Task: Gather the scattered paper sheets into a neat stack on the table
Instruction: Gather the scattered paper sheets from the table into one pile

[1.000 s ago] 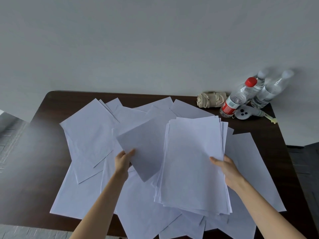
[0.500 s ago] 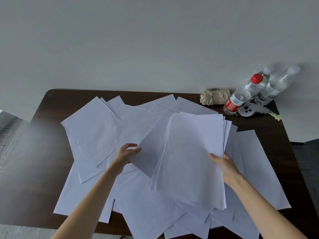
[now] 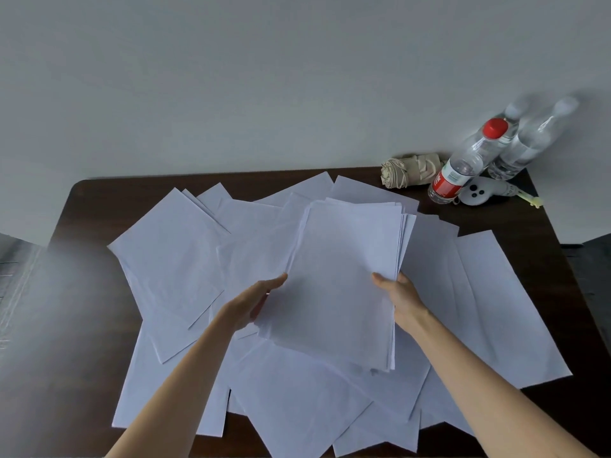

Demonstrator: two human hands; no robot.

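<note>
Stack of sheets (image 3: 344, 276) was held just above the loose sheets (image 3: 172, 252) spread over the worktop (image 3: 92, 206). Right hand (image 3: 401, 297) pinched its right edge, thumb on top. Left hand (image 3: 256, 302) lay against its left edge, fingers straight and partly underneath.

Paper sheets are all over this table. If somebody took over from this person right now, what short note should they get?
Left hand: fingers fairly straight, laid against the stack's left edge.
Right hand: grips the stack's right edge, thumb on top.
The stack sits mid-table, on top of the loose sheets, with its far corners fanned out.
Done: part of the paper is gathered.
Left: pick up the loose sheets spread over the table, square the edges, set the stack down.
</note>
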